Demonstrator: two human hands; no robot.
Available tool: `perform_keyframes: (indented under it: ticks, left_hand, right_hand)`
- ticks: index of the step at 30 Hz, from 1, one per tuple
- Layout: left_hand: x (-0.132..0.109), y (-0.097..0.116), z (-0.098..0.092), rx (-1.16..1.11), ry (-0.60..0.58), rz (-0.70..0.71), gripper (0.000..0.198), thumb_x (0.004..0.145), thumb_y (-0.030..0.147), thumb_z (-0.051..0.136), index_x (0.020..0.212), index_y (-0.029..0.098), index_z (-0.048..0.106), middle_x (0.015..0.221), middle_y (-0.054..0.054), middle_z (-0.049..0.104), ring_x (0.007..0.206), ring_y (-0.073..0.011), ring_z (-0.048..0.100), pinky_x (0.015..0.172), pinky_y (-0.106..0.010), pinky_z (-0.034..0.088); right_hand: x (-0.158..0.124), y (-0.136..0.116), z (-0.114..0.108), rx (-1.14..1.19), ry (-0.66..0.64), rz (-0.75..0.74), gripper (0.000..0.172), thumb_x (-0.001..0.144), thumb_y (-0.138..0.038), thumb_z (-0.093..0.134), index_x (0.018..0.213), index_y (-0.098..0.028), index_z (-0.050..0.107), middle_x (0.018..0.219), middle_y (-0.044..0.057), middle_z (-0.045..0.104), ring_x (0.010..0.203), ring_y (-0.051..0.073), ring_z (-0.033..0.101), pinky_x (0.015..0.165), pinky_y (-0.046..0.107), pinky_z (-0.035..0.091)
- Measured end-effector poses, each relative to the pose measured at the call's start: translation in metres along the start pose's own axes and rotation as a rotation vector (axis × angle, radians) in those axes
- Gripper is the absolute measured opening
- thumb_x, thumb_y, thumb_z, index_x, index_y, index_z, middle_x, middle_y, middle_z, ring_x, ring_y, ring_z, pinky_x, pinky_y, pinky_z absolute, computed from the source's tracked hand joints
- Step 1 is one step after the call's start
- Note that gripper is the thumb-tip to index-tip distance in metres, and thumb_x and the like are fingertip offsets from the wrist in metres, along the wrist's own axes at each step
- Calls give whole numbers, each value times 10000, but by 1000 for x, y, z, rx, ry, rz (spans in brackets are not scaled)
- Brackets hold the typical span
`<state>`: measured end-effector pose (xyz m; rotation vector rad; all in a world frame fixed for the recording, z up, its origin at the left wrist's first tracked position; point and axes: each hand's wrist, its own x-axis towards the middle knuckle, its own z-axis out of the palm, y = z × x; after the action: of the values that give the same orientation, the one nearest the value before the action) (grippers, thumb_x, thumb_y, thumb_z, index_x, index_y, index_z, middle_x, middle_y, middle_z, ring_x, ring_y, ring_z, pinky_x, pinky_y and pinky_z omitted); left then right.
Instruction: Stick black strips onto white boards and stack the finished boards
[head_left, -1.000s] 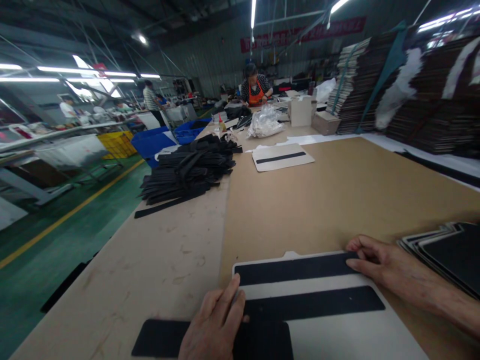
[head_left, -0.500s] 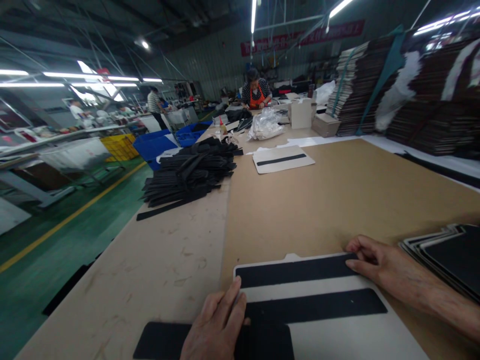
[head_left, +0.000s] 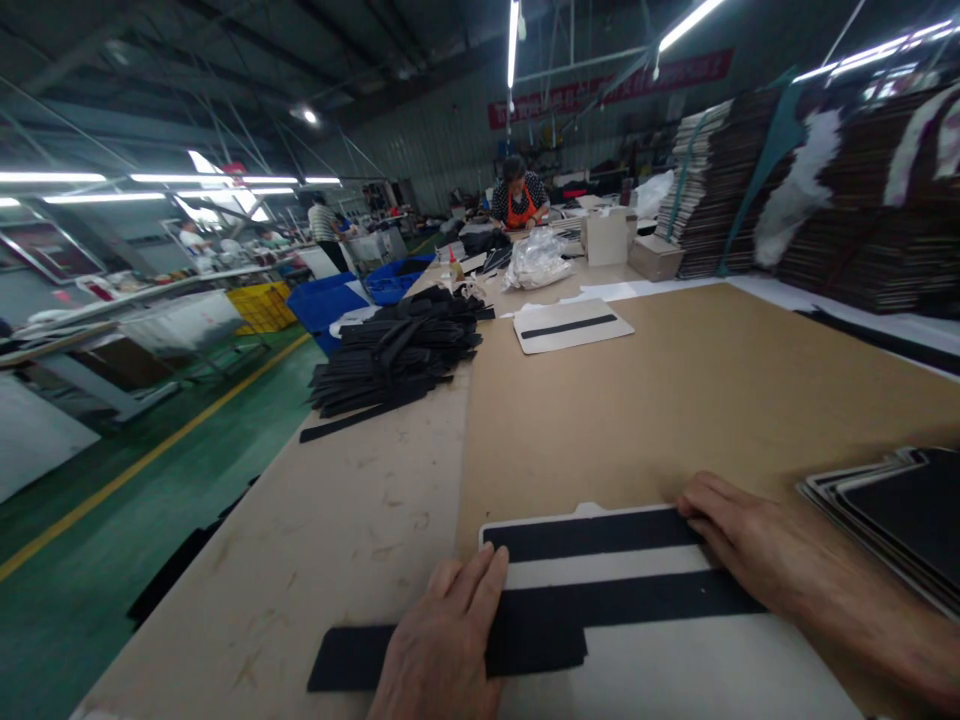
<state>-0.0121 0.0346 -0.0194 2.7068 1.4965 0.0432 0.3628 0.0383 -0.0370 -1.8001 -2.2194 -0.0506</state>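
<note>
A pale board [head_left: 675, 655] with a small tab on its far edge lies in front of me, two black strips across it. My left hand [head_left: 450, 630] rests at the board's left side, fingertips on the left end of the far strip [head_left: 592, 537]. Under its palm is a loose black strip [head_left: 352, 657], poking out on both sides and overlapping the nearer strip [head_left: 637, 598]; the thumb is hidden. My right hand [head_left: 739, 535] is closed, its bent fingers pressed together on the right end of the far strip, covering that corner.
A heap of black strips [head_left: 397, 350] lies at the left table edge. Farther off is another board [head_left: 574, 326] with one strip. Black-topped pieces [head_left: 900, 510] are stacked at right, tall bundles [head_left: 720, 180] behind. A person [head_left: 517, 195] works at the far end.
My right hand has slid slightly left and turned flatter over the far strip's end. My left hand and the loose strip have shifted right and away from me. The view has swung slightly left.
</note>
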Motion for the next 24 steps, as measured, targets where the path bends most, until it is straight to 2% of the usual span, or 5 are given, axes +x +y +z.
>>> perform_keyframes:
  ticks: [3, 6, 11, 17, 24]
  left_hand:
    - [13, 21, -24, -4, -143, -58, 828, 754, 101, 512, 1567, 223, 418, 1531, -110, 541, 1341, -309, 533, 1111, -471, 502]
    - [25, 38, -36, 44, -198, -77, 809, 790, 129, 558, 1576, 237, 401, 1435, -164, 592, 1290, -347, 559, 1062, -517, 522]
    - [32, 47, -33, 41, -158, -117, 740, 804, 145, 573, 1534, 229, 477, 1338, -164, 605, 1226, -346, 578, 1018, -494, 543]
    - [24, 35, -26, -6, -172, -171, 771, 768, 121, 548, 1533, 180, 476, 1508, -145, 511, 1385, -312, 470, 1188, -452, 404]
    - [12, 23, -22, -28, -154, -176, 791, 746, 132, 510, 1534, 183, 476, 1563, -79, 492, 1447, -275, 410, 1251, -422, 315]
  right_hand:
    - [0, -23, 1, -207, -60, -168, 525, 783, 40, 434, 1141, -255, 679, 921, 49, 703, 748, 201, 696, 618, 301, 496]
    - [5, -50, -2, -420, -92, -276, 808, 756, 58, 456, 1451, -344, 545, 858, 51, 699, 652, 231, 680, 522, 305, 461]
    - [13, -70, -9, -504, -173, -340, 847, 773, 44, 471, 1485, -411, 519, 910, 79, 705, 718, 260, 713, 519, 301, 506]
    - [-12, -28, -2, -433, -37, -266, 788, 725, 63, 464, 1400, -312, 618, 1006, 91, 691, 752, 237, 683, 532, 308, 552]
    - [-39, 24, -9, -336, -22, -192, 645, 848, -2, 436, 1414, -259, 610, 1082, 104, 698, 882, 264, 669, 765, 455, 618]
